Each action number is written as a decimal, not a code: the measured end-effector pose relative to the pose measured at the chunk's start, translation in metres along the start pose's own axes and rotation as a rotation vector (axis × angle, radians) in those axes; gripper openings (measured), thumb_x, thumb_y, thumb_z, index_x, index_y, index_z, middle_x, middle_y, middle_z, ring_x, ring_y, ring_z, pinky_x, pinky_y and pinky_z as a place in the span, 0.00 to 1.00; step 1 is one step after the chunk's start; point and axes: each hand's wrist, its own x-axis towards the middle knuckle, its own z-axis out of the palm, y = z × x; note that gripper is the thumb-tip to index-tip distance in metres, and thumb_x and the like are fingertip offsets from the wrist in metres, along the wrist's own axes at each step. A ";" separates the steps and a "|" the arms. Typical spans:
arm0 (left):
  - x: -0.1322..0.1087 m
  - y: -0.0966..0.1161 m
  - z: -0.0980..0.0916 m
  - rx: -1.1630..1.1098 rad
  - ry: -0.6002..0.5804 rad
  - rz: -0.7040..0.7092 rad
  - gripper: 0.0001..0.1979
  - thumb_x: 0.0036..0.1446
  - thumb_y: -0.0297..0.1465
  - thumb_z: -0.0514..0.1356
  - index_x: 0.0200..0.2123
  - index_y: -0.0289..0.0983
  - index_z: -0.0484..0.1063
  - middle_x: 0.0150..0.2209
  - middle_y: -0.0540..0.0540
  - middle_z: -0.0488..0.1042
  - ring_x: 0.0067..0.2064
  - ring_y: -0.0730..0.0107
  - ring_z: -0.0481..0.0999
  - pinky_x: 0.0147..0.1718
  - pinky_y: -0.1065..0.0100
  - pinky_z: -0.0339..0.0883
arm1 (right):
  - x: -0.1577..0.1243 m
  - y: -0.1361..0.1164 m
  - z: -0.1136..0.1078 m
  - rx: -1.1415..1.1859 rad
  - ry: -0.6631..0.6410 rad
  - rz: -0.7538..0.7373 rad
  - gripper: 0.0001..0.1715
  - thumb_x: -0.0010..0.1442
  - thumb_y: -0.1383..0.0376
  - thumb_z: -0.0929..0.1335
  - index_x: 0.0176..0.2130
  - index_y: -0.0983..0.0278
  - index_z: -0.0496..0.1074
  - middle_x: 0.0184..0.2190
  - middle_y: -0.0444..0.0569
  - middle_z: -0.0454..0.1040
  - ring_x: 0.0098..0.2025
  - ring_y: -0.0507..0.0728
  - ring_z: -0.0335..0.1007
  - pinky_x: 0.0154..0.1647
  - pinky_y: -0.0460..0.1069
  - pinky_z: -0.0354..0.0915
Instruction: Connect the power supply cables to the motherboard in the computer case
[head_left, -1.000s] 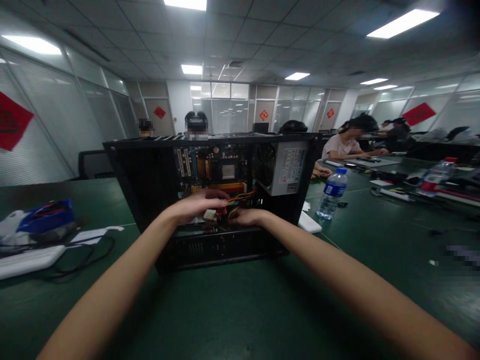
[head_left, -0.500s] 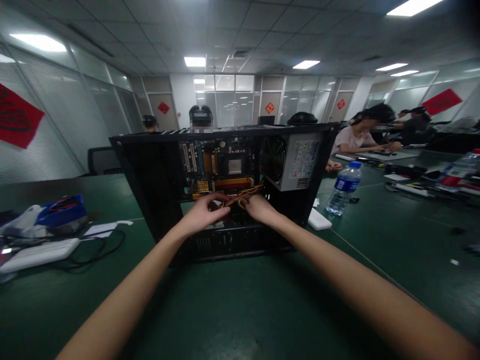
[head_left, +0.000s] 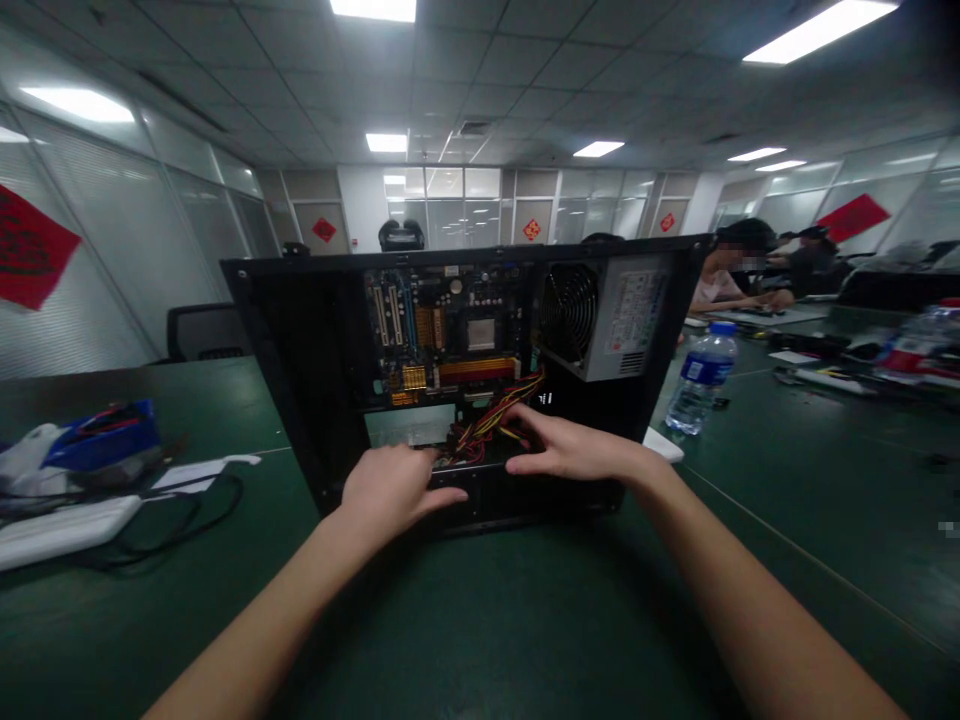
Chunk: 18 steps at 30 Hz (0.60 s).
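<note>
An open black computer case stands on the green table in front of me. Inside it are a motherboard, a grey power supply with a fan and a bundle of red, yellow and black cables. My left hand lies on the case's lower edge, fingers curled over it and thumb along its front, just left of the cables. My right hand rests on the same edge, fingers stretched out toward the cable bundle.
A water bottle stands right of the case, with a white block beside it. At the left lie a blue bag, a white flat device and a black cord. Other people sit at the far right.
Both hands have drawn back from the cables inside the case to its lower edge. The right hand's fingers have spread out. The view has come closer to the case.
</note>
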 end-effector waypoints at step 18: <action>-0.005 -0.004 0.012 0.109 0.103 0.069 0.35 0.64 0.57 0.44 0.35 0.35 0.79 0.30 0.34 0.79 0.32 0.45 0.80 0.28 0.61 0.65 | 0.004 -0.020 0.007 -0.400 0.025 -0.005 0.25 0.53 0.47 0.76 0.43 0.62 0.79 0.45 0.53 0.70 0.44 0.61 0.71 0.44 0.52 0.68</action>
